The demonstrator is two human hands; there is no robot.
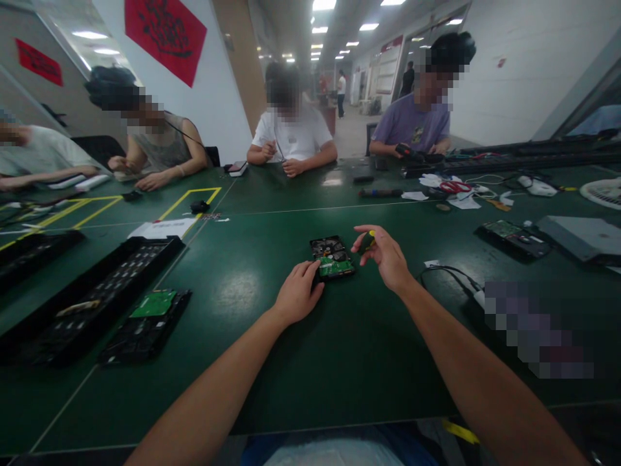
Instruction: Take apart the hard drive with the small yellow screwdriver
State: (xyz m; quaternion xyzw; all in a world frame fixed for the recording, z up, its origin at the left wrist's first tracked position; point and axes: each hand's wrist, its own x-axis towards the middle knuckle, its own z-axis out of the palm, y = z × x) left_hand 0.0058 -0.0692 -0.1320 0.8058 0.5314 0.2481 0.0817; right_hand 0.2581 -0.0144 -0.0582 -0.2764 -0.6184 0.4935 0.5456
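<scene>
A hard drive (332, 249) with a green circuit board (336, 266) on its near part lies on the table straight ahead. My left hand (299, 291) rests at its near left corner, fingers closed against the edge. Just right of the drive, slightly above the table, my right hand (383, 255) is curled around a screwdriver (369, 241) with a black and yellow handle. Most of the screwdriver is hidden by the fingers, and its tip cannot be made out.
Left on the green table (233, 362) are another drive with a green board (150, 317) and a long black tray (92, 291). At right lie a black device (512, 239), a grey box (582, 236) and a cable (451, 268). Several people sit opposite.
</scene>
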